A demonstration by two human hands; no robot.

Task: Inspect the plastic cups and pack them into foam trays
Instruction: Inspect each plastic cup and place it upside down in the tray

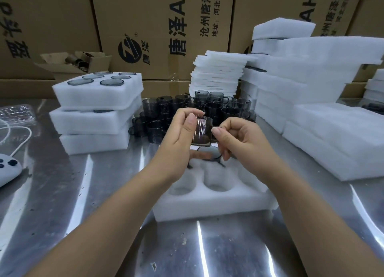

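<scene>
Pinching cup | L hand, R hand | tray rear hidden

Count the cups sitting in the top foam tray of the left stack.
6 cups in the top foam tray, two rows of three. Left row: near, middle, far. Right row: near, middle, far. None appears hidden.

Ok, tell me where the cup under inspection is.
In the head view the cup sits at centre, held between the left hand and right hand above the foam tray, loose cups behind it.
</scene>
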